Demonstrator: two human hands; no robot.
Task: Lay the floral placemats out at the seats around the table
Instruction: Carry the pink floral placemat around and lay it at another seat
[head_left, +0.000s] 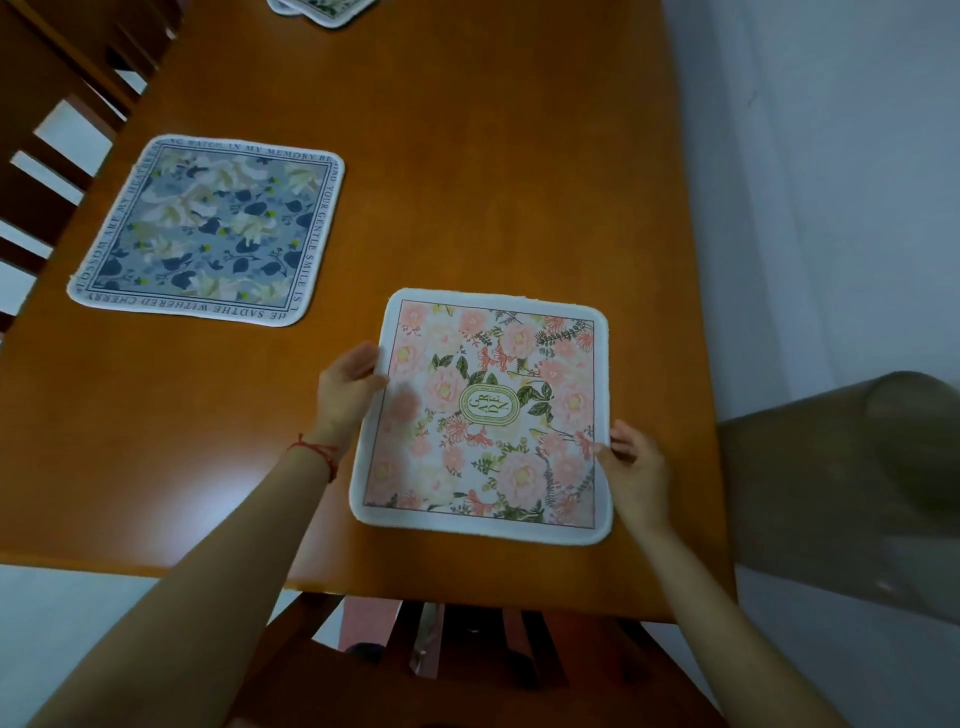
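- Slatted wooden chair backs (49, 171) along the left edge, pushed in against the table, pale floor showing between the slats.
- Blue floral placemat (208, 231) lying flat on the left part of the wooden table (493, 156), close to that left edge; white lilies and dark blue leaves on grey-blue, a line of printed lettering running round inside the white border.
- More placemats (322, 8) at the far end of the table, cut off by the top of the view; looks like more than one, stacked; pattern too little seen to tell.
- Red string bracelet (317, 452) round the left wrist.
- Left hand (348, 389) at the left edge of the pink mat, thumb laid on top of the white border, other fingers curled under or behind the edge; pinching that edge.
- Pink floral placemat (485, 415) at the near end of the table, flat or very nearly so, well apart from the blue one; peonies and green leaves on white, an oval badge reading "GARDEN" in the middle, white border with rounded corners.
- Right hand (636, 467) at the lower right edge of the same mat, thumb on the printed face, fingers curled beside and under the border; gripping it.
- Chair (467, 670) just below the near table edge, dark wood.
- Rolled brown translucent sheet (841, 493) to the right, beside the table, against the pale wall (831, 182).
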